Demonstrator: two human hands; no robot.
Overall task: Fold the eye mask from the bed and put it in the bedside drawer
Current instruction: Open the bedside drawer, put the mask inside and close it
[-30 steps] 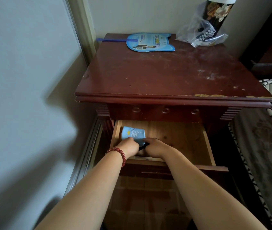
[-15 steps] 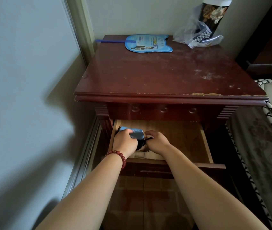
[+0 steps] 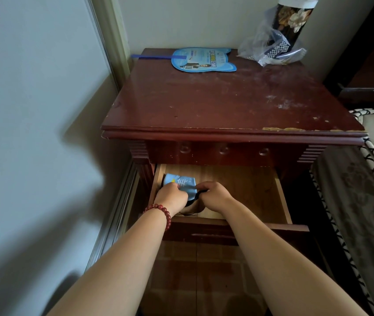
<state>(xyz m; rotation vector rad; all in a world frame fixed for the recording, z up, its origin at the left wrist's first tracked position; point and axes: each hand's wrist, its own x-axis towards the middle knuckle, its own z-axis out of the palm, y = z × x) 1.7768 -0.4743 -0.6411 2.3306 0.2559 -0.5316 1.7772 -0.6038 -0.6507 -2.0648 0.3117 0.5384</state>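
The folded light-blue eye mask [image 3: 182, 183] sits in the left part of the open wooden bedside drawer [image 3: 245, 188]. My left hand [image 3: 171, 198], with a red bead bracelet on its wrist, grips the mask's near left edge. My right hand [image 3: 214, 196] has its fingers curled round the mask's right side, where a black strap shows beneath the hands. The near part of the mask is hidden by my hands.
The dark red nightstand top [image 3: 227, 103] carries a blue paper fan [image 3: 204, 60] and a clear plastic bag with a floral canister [image 3: 279, 42] at the back. A white wall stands on the left. The bed edge [image 3: 368, 201] with patterned trim lies on the right.
Both hands have stayed in the drawer on the mask. The mask's blue face, narrowed half a second ago, shows wider again and lies flatter by the drawer's left wall.
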